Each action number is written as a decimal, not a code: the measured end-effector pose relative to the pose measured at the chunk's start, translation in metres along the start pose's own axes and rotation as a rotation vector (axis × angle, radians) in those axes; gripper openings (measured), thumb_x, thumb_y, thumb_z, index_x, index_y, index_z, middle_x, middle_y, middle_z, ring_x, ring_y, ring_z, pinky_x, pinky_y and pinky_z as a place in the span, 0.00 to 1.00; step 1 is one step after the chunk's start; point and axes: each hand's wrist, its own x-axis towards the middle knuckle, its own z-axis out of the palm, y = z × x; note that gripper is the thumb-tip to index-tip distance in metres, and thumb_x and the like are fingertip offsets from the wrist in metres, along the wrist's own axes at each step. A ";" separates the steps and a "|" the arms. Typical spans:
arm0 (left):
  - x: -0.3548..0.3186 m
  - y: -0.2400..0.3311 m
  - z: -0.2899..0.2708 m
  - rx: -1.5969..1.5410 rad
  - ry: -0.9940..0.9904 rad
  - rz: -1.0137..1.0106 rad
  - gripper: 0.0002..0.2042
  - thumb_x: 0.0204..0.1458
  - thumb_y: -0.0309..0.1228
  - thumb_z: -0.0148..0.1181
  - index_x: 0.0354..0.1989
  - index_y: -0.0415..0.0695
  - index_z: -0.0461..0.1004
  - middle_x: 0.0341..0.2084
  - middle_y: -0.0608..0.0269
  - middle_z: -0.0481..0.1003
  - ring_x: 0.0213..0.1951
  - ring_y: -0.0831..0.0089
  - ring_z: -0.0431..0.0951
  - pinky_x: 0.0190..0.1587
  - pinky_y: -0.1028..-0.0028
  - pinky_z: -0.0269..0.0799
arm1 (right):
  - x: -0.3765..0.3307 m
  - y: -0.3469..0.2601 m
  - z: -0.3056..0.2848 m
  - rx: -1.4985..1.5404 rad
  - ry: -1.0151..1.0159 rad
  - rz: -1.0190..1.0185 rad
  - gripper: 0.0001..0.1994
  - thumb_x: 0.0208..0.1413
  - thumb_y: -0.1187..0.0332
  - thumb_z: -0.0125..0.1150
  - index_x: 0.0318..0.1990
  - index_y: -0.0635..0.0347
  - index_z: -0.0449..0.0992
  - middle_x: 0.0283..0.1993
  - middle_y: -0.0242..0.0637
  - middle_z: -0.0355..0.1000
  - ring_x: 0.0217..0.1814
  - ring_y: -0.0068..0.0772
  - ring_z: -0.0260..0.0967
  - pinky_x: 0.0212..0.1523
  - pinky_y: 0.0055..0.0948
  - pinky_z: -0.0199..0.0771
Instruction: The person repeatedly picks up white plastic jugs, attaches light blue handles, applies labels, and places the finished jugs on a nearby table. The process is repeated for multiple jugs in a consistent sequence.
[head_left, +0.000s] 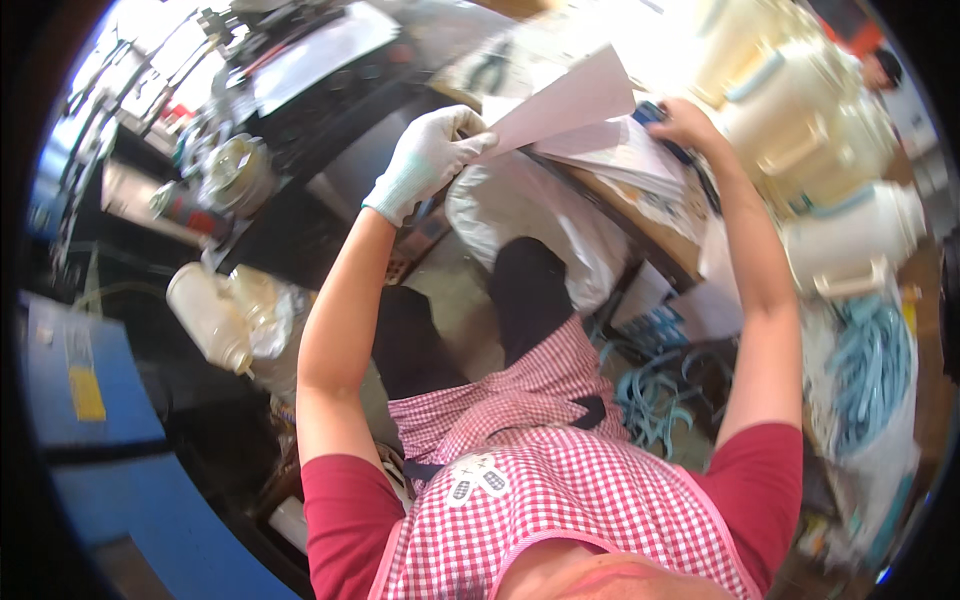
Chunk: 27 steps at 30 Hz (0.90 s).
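Head view: a wooden table (pixel 655 235) stands in a busy workshop, with big cream plastic jugs (pixel 800 140) on its far right side. A blue box (pixel 90 400) with a yellow label (pixel 85 392) sits at the left. A white bag (pixel 530 220) hangs by the table edge. The left hand (pixel 428 160), in a white glove, pinches a white paper sheet (pixel 570 100) and lifts it up. The bare right hand (pixel 680 122) is curled around a blue thing (pixel 650 112) on the paper stack (pixel 620 160).
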 end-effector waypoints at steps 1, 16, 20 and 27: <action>-0.006 -0.007 -0.023 -0.055 0.119 0.156 0.08 0.60 0.33 0.69 0.39 0.42 0.81 0.24 0.78 0.73 0.25 0.88 0.65 0.27 0.80 0.63 | -0.006 0.006 0.009 -0.024 0.196 -0.062 0.31 0.49 0.52 0.70 0.59 0.59 0.77 0.56 0.52 0.76 0.59 0.51 0.74 0.60 0.42 0.74; -0.027 0.000 -0.132 1.252 0.437 0.708 0.06 0.50 0.28 0.63 0.36 0.49 0.74 0.37 0.72 0.79 0.35 0.71 0.81 0.38 0.72 0.77 | 0.002 -0.317 -0.050 1.817 -0.462 -0.362 0.33 0.73 0.52 0.50 0.69 0.75 0.56 0.65 0.62 0.70 0.59 0.52 0.78 0.54 0.37 0.85; 0.001 -0.044 -0.163 1.197 0.459 0.605 0.06 0.52 0.26 0.62 0.37 0.48 0.74 0.36 0.68 0.79 0.35 0.66 0.82 0.36 0.68 0.78 | 0.070 -0.360 -0.023 1.904 -0.363 -0.231 0.19 0.73 0.68 0.51 0.60 0.80 0.64 0.59 0.61 0.74 0.56 0.49 0.80 0.52 0.35 0.88; -0.050 -0.076 -0.198 1.013 0.678 0.447 0.26 0.49 0.32 0.67 0.60 0.47 0.73 0.58 0.58 0.75 0.60 0.56 0.72 0.65 0.58 0.64 | 0.133 -0.429 -0.007 1.772 -0.268 -0.293 0.17 0.72 0.70 0.51 0.59 0.77 0.70 0.60 0.60 0.75 0.58 0.49 0.79 0.53 0.33 0.87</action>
